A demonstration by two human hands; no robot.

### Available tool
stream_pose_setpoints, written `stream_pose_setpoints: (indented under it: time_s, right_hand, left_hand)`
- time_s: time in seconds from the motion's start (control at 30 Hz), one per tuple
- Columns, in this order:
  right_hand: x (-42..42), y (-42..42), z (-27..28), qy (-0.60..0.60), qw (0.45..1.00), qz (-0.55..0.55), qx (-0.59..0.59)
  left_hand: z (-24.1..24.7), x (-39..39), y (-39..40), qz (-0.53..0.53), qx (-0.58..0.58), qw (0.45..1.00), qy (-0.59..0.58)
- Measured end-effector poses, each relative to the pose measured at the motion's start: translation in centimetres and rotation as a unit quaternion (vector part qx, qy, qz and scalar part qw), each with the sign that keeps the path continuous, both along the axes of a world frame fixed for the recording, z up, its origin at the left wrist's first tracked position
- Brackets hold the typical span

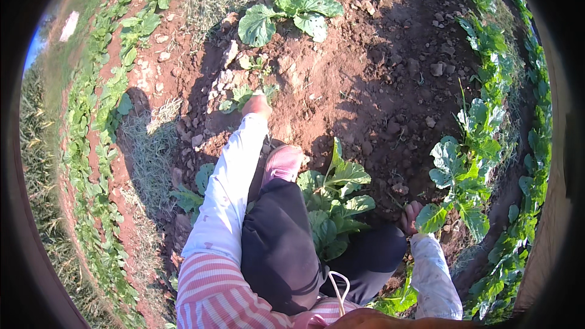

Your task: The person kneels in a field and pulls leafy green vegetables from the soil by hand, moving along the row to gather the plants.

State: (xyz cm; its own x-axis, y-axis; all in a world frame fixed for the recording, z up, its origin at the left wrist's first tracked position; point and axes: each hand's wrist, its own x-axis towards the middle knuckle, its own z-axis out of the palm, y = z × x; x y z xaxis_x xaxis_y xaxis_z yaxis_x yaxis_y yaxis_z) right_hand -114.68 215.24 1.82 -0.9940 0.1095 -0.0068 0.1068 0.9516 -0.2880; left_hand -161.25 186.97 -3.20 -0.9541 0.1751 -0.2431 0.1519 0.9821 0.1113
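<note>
My left hand (257,106) reaches forward to a small leafy seedling (241,94) in the reddish soil. Its fingers are curled and partly hidden from above, so whether they grip a stem is unclear. Low on my right side, my right hand (410,217) is down near the soil beside a leafy green plant (450,169). One of that plant's leaves lies against the wrist, and I cannot make out anything held in the fingers. Between my legs grows a larger leafy vegetable plant (340,196).
Ahead stands a broad-leaved plant (292,11) with holes in its leaves. Dry grass mulch (148,160) lies to the left, beside a crop row (93,183). Clods and stones (436,69) dot the soil. My pink shoe (283,163) rests behind my left hand.
</note>
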Motion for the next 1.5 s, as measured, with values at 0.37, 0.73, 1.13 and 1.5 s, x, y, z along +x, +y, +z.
stream_pose_setpoints:
  time_s: [0.37, 0.73, 1.13, 1.5]
  right_hand:
    - [-1.6, -0.1, 1.3, -0.079, 0.996, -0.047, 0.018]
    - [-2.6, 0.1, 1.1, -0.1, 0.992, -0.079, 0.01]
    - [-4.7, -2.1, -1.5, -0.368, 0.891, -0.263, -0.042]
    - [-15.7, 4.7, 6.5, -0.444, 0.796, -0.386, -0.141]
  left_hand:
    - [0.5, -5.7, 4.9, -0.068, -0.004, 0.995, 0.078]
    - [1.6, -8.3, 4.7, -0.135, -0.041, 0.989, -0.05]
    - [3.7, -13.9, 9.2, -0.3, 0.252, 0.92, -0.011]
    - [0.6, -12.8, 15.8, -0.29, -0.071, 0.954, 0.033]
